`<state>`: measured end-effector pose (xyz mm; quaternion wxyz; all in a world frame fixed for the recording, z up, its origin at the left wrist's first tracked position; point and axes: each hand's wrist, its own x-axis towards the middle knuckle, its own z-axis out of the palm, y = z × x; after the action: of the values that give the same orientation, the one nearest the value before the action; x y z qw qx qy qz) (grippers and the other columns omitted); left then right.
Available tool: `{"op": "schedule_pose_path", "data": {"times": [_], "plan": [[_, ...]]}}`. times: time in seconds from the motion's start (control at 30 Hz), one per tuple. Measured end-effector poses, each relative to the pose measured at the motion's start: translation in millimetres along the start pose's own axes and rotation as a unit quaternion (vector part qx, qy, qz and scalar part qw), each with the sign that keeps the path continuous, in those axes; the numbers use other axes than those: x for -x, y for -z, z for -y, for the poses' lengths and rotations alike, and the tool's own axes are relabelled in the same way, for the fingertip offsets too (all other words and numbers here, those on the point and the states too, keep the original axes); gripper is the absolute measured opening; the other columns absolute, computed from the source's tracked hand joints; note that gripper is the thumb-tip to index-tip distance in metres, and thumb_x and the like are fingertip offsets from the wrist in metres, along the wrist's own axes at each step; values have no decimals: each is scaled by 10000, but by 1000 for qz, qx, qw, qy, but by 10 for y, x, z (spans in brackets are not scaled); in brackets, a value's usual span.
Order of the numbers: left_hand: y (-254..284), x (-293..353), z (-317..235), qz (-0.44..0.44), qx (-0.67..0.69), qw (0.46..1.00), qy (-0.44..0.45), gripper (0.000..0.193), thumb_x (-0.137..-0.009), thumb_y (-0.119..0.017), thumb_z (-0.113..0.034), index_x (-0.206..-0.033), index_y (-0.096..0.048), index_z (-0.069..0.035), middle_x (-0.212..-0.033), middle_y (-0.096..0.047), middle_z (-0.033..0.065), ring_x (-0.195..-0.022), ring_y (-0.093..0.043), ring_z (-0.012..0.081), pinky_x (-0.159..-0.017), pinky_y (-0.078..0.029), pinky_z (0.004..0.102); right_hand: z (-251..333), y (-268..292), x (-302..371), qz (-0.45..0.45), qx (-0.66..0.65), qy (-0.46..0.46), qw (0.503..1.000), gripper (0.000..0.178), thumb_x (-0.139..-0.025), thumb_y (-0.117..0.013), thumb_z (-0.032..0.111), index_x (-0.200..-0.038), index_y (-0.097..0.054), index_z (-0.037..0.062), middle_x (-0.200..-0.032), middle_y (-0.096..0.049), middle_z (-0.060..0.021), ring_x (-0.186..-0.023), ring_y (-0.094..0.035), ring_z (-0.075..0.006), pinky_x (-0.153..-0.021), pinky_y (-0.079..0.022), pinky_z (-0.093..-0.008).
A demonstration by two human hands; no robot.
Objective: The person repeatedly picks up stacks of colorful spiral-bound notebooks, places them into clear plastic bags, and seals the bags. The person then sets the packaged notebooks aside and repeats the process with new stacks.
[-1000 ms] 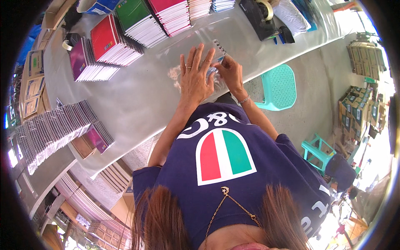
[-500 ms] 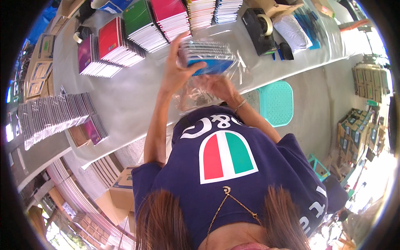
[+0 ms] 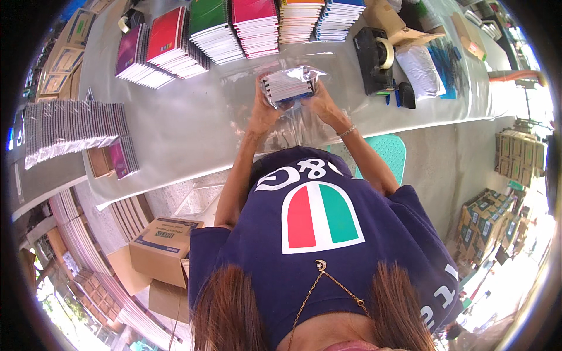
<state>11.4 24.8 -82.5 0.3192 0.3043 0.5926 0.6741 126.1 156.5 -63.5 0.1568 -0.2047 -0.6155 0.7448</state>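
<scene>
A small stack of spiral notebooks (image 3: 287,86) sits inside a clear plastic bag (image 3: 301,73), held up just above the grey table (image 3: 175,123). My left hand (image 3: 260,111) grips the stack's left side from below. My right hand (image 3: 322,102) holds its right side and the bag's edge. The bag's loose end sticks up behind the notebooks. More clear plastic lies flat on the table under my hands.
Rows of red, green, pink and blue spiral notebooks (image 3: 222,26) line the table's far edge. A black tape dispenser (image 3: 374,52) stands at right. Wrapped packs (image 3: 70,128) lie at left. A teal stool (image 3: 386,155) and cardboard boxes (image 3: 161,245) stand below the table.
My hands went from pressing flat plastic on the table to lifting a notebook stack in a bag. The stack has now come lower and turned edge-on between both hands.
</scene>
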Motion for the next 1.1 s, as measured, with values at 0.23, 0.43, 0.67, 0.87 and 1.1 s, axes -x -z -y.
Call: {"op": "schedule_pose_path", "data": {"times": [0.23, 0.43, 0.67, 0.87, 1.1], "plan": [[82, 15, 47, 10, -36, 998, 48, 916, -638, -831, 20, -1362, -280, -86, -1233, -497, 77, -1199, -490, 198, -1012, -429, 348, -121, 34, -50, 45, 83, 57, 994, 774, -750, -670, -75, -1422, -312, 65, -1290, -499, -75, -1215, -467, -176, -1031, -395, -326], [150, 144, -860, -1, -305, 939, -162, 658, -648, -841, -89, -1250, -591, -178, -1312, -516, 77, -1365, -353, 244, -1133, -296, 458, 623, 201, 121, 51, 404, 240, 881, 637, -697, -744, -13, -1272, -512, 130, -1371, -423, -110, -1283, -396, -310, -1090, -322, -436], [223, 123, -1461, 49, -505, 833, -222, 213, -692, -790, -236, -903, -768, -260, -1350, -481, -2, -1383, -327, 257, -1184, -182, 522, 1591, 0, 23, 93, 451, 351, 816, 180, -723, -774, 127, -878, -683, 129, -1385, -431, -39, -1312, -338, -319, -1085, -298, -476], [205, 116, -1602, 74, -602, 771, -195, 157, -760, -754, -283, -873, -751, -174, -1244, -564, 1, -1299, -444, 251, -1162, -192, 537, 1408, 118, 56, 132, 646, 251, 709, 160, -723, -781, 139, -864, -713, 107, -1362, -494, -54, -1330, -334, -285, -1088, -296, -450], [119, -43, -1922, -20, -412, 892, -184, 236, -788, -742, -160, -1005, -686, -83, -1189, -574, 94, -1123, -570, 319, -943, -468, 395, 1868, 132, -209, 73, 464, 342, 814, 185, -751, -772, 188, -896, -703, 95, -1180, -592, -123, -1129, -531, -339, -961, -417, -414]]}}
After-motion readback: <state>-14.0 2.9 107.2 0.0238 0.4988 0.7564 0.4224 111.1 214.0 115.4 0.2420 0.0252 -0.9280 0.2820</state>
